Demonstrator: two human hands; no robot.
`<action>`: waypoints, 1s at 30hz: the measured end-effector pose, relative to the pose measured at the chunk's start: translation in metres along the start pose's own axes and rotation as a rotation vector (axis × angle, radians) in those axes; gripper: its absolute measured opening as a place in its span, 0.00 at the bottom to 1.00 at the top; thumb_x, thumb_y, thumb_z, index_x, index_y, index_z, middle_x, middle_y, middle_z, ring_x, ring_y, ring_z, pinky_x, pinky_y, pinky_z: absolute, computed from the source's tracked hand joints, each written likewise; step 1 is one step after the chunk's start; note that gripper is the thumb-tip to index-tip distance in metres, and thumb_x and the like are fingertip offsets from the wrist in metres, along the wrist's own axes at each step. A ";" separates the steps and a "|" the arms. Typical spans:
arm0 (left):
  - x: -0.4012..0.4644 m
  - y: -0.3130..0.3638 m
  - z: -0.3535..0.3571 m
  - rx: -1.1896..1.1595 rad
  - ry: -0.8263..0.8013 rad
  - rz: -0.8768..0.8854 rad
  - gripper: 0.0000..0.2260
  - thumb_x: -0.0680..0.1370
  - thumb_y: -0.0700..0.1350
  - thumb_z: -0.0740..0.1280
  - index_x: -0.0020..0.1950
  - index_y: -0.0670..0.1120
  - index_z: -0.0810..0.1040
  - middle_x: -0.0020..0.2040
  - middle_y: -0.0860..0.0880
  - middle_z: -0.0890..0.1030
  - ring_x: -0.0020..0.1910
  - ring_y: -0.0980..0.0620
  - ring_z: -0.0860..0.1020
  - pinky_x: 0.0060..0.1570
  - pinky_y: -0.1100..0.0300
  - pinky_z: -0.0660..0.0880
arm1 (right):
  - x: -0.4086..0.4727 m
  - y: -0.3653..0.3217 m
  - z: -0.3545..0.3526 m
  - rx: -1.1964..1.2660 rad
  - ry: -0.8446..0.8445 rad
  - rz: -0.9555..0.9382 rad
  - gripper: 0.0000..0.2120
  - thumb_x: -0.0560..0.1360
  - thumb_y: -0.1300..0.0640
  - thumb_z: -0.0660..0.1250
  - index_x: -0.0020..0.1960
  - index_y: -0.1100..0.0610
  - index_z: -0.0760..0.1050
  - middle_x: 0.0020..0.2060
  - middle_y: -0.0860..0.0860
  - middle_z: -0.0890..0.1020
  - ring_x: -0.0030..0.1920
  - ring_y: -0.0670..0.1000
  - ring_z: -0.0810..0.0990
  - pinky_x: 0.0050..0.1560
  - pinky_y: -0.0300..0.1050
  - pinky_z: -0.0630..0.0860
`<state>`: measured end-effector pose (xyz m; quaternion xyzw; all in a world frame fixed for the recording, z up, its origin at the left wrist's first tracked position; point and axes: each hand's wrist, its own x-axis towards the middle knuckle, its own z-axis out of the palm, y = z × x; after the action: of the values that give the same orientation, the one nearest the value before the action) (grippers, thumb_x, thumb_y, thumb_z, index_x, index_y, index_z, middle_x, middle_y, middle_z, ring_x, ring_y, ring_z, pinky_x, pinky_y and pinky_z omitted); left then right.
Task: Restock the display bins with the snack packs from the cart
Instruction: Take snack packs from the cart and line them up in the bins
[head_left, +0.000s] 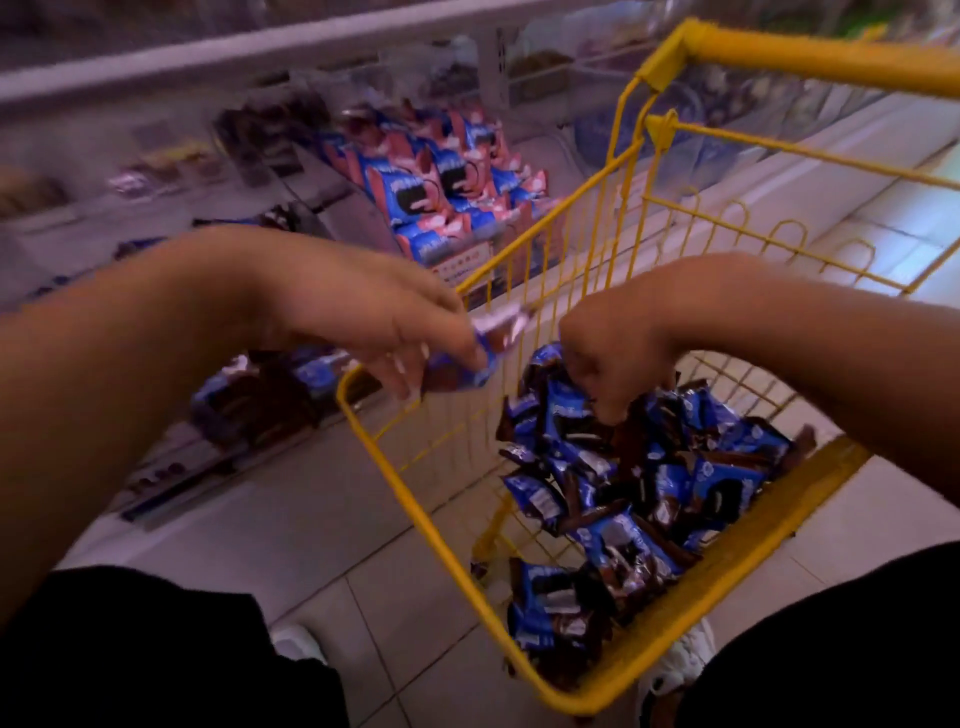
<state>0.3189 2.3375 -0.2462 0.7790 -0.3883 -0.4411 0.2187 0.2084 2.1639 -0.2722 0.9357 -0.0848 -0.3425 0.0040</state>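
Note:
A yellow wire cart stands in front of me, its basket holding several blue and brown snack packs. My left hand hovers over the cart's left rim and pinches one blue and brown pack in its fingers. My right hand reaches into the basket with its fingers curled round packs at the top of the pile. To the left, a display bin holds blue and pink packs. A lower bin holds blue and brown packs.
Clear-fronted display bins with other dark snacks line the shelf at the upper left. The cart's yellow handle crosses the upper right. A white tiled floor lies below, with my white shoes under the cart.

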 end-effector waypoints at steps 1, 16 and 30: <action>-0.017 -0.007 -0.008 -0.166 0.082 0.113 0.15 0.58 0.52 0.76 0.42 0.48 0.83 0.42 0.44 0.84 0.41 0.48 0.83 0.39 0.57 0.82 | -0.013 0.004 -0.009 0.000 0.098 -0.047 0.09 0.69 0.55 0.76 0.36 0.56 0.78 0.33 0.52 0.81 0.39 0.54 0.84 0.41 0.49 0.83; -0.057 -0.059 0.005 -1.139 0.324 0.353 0.20 0.66 0.59 0.73 0.53 0.50 0.84 0.44 0.46 0.81 0.38 0.51 0.78 0.41 0.58 0.78 | -0.023 -0.107 -0.027 -0.181 1.245 -0.246 0.17 0.72 0.47 0.66 0.52 0.59 0.79 0.63 0.58 0.75 0.45 0.63 0.81 0.35 0.55 0.80; -0.057 -0.077 -0.019 -1.365 0.503 0.387 0.18 0.63 0.35 0.70 0.53 0.39 0.82 0.49 0.38 0.85 0.45 0.45 0.85 0.39 0.55 0.82 | 0.007 -0.076 -0.023 1.764 0.583 -0.686 0.35 0.64 0.71 0.68 0.71 0.60 0.67 0.59 0.62 0.82 0.55 0.58 0.84 0.48 0.49 0.84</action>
<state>0.3490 2.4289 -0.2593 0.4653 -0.0970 -0.3463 0.8088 0.2403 2.2368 -0.2639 0.6251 -0.0295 0.1044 -0.7730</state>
